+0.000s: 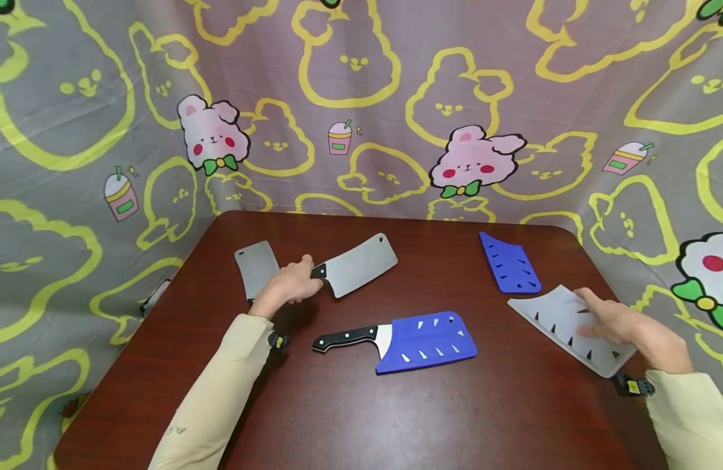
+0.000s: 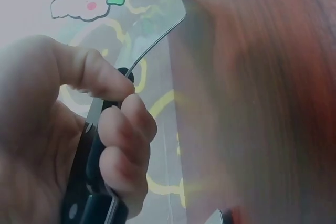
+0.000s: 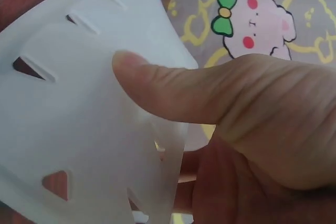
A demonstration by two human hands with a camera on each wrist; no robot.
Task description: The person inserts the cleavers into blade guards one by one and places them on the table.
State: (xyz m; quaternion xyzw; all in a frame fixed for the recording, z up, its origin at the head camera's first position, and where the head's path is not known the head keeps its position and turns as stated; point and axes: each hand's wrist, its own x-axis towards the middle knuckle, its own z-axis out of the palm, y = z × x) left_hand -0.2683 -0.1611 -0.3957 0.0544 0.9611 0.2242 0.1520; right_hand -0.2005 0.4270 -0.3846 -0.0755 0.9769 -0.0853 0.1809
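Note:
My left hand (image 1: 291, 282) grips the black handle of a cleaver (image 1: 364, 264), its bare blade pointing right over the table's back half. In the left wrist view, thumb and fingers wrap the black handle (image 2: 94, 153). My right hand (image 1: 622, 326) pinches a white slotted blade guard (image 1: 558, 320) at the table's right side. The right wrist view shows the thumb on the near face of the white guard (image 3: 100, 114), with fingers behind it. A second bare cleaver (image 1: 257, 264) lies left of my left hand, its handle mostly hidden by the forearm.
A cleaver with a black handle (image 1: 346, 337) lies mid-table, its blade inside a blue slotted guard (image 1: 426, 343). Another blue guard (image 1: 510, 264) lies at the back right. The brown table (image 1: 350, 418) meets a patterned cloth (image 1: 373, 170) at its back and sides.

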